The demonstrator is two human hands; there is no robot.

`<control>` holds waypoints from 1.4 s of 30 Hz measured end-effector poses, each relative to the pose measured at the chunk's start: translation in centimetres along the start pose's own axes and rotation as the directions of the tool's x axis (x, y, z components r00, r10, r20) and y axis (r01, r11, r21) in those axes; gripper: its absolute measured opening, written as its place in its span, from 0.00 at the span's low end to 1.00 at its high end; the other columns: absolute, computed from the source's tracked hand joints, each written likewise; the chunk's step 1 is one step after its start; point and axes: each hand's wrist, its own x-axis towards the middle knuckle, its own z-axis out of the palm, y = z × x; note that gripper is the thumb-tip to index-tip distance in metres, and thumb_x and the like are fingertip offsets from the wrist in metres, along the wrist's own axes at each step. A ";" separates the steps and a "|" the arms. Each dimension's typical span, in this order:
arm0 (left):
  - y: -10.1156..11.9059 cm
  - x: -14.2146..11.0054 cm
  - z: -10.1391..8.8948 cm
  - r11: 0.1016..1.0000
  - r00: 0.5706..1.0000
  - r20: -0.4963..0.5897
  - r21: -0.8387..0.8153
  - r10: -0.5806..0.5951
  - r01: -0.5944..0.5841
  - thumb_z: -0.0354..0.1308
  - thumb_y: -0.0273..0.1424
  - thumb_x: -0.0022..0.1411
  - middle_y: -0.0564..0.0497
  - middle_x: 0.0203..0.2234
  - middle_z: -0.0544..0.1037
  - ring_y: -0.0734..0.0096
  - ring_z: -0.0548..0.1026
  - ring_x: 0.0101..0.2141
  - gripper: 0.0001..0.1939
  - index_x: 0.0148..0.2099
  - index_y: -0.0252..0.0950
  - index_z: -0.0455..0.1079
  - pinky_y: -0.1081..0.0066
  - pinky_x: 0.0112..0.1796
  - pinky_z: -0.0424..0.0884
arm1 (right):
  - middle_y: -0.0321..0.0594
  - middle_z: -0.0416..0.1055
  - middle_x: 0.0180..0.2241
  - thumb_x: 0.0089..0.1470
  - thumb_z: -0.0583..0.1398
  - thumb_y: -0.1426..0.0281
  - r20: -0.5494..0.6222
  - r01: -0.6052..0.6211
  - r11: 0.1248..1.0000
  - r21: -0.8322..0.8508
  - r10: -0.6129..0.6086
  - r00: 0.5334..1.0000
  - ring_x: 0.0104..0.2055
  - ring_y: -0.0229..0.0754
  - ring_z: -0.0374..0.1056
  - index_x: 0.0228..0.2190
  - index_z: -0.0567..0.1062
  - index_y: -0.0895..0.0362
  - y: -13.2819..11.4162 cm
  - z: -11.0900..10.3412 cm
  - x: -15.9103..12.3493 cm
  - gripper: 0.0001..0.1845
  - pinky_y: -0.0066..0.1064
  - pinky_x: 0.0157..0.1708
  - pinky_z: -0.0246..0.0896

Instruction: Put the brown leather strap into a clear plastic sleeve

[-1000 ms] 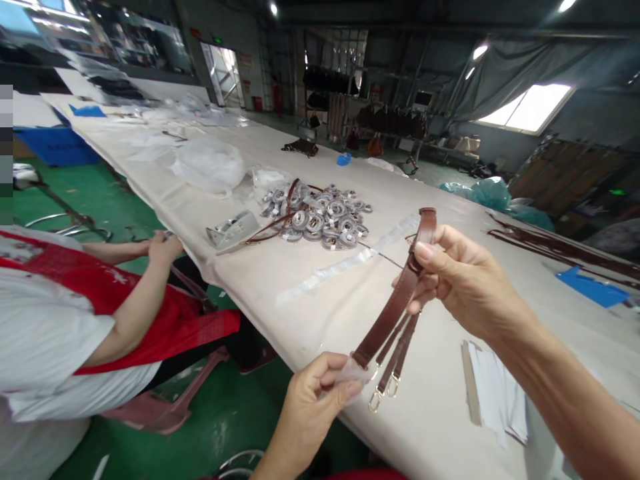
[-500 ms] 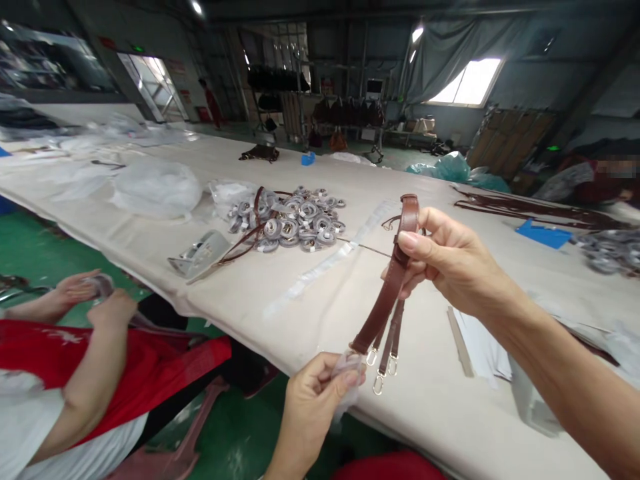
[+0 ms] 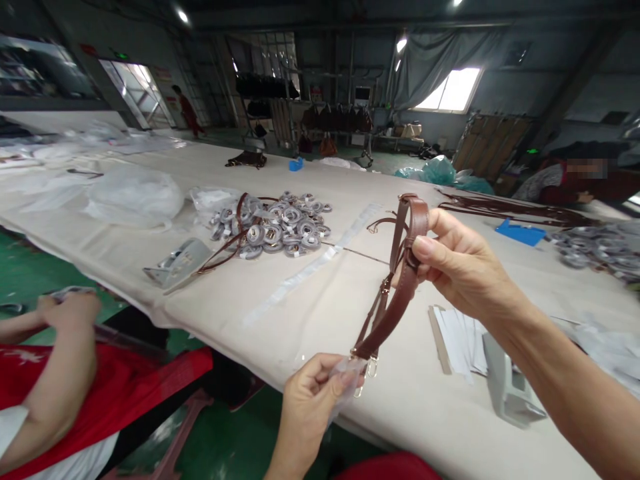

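Note:
A brown leather strap [image 3: 395, 313] with gold-coloured clasps hangs looped between my two hands above the table's near edge. My right hand [image 3: 455, 257] is closed on its upper bend, thumb pressed near a leather keeper loop. Lower down, my left hand [image 3: 317, 393] pinches the strap's end, where a piece of thin clear plastic wrap [image 3: 345, 390] covers it. Metal clips [image 3: 372, 368] dangle just beside the left fingertips. Part of the strap behind my right fingers is hidden.
Coiled, wrapped straps [image 3: 280, 227] lie piled mid-table, near a grey tape dispenser [image 3: 183, 263]. Another dispenser [image 3: 513, 387] and white paper strips [image 3: 460, 340] are at right. A co-worker in a red apron [image 3: 115, 393] sits at left. Long brown straps [image 3: 510, 210] lie farther back.
The strap's loop now hangs wider, with its clips closer to my left hand. The view has shifted right, and the co-worker's hands at left have moved.

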 end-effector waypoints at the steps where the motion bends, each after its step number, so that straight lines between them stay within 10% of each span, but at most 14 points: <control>1: -0.1 0.0 0.4 1.000 1.000 0.004 -0.008 -0.002 0.002 0.72 0.39 0.49 0.48 0.28 0.84 0.64 0.82 0.31 0.15 0.33 0.34 0.77 0.74 0.35 0.77 | 0.29 0.74 0.21 0.55 0.65 0.64 0.008 -0.004 1.000 -0.003 0.004 1.000 0.21 0.37 0.73 0.34 0.69 0.53 -0.1 -0.3 -0.2 0.10 0.24 0.21 0.70; 18: -1.6 -0.8 4.8 0.994 0.994 0.059 -0.050 -0.089 0.092 0.69 0.40 0.54 0.45 0.31 0.84 0.63 0.82 0.32 0.21 0.33 0.39 0.58 0.71 0.33 0.72 | 0.35 0.78 0.24 0.57 0.63 0.61 0.162 -0.067 0.995 -0.069 0.077 0.984 0.22 0.38 0.73 0.36 0.65 0.54 0.6 -2.7 -0.3 0.13 0.26 0.23 0.70; 22: -1.4 -1.0 4.6 0.998 0.993 0.096 0.002 -0.062 0.062 0.67 0.39 0.56 0.48 0.31 0.84 0.65 0.81 0.35 0.19 0.45 0.38 0.66 0.73 0.37 0.70 | 0.36 0.79 0.24 0.58 0.62 0.60 0.191 -0.048 0.997 -0.058 0.058 0.980 0.22 0.39 0.74 0.35 0.65 0.54 0.4 -2.7 0.2 0.13 0.26 0.23 0.70; 26: -0.8 -1.5 4.7 0.984 0.995 0.100 0.178 -0.008 -0.010 0.63 0.40 0.59 0.46 0.30 0.83 0.66 0.78 0.33 0.14 0.35 0.33 0.76 0.73 0.36 0.68 | 0.35 0.78 0.24 0.58 0.62 0.60 0.222 -0.064 0.996 -0.059 0.075 0.972 0.23 0.40 0.74 0.37 0.65 0.53 0.7 -2.2 0.4 0.14 0.28 0.24 0.71; 42: 1.2 -1.8 5.3 0.991 0.988 -0.117 0.107 0.098 -0.085 0.68 0.39 0.52 0.54 0.22 0.76 0.76 0.67 0.23 0.14 0.29 0.34 0.71 0.75 0.27 0.62 | 0.35 0.77 0.29 0.55 0.65 0.61 0.198 -0.118 0.993 -0.014 0.119 0.973 0.33 0.40 0.75 0.36 0.69 0.54 2.5 0.8 -2.5 0.13 0.29 0.33 0.68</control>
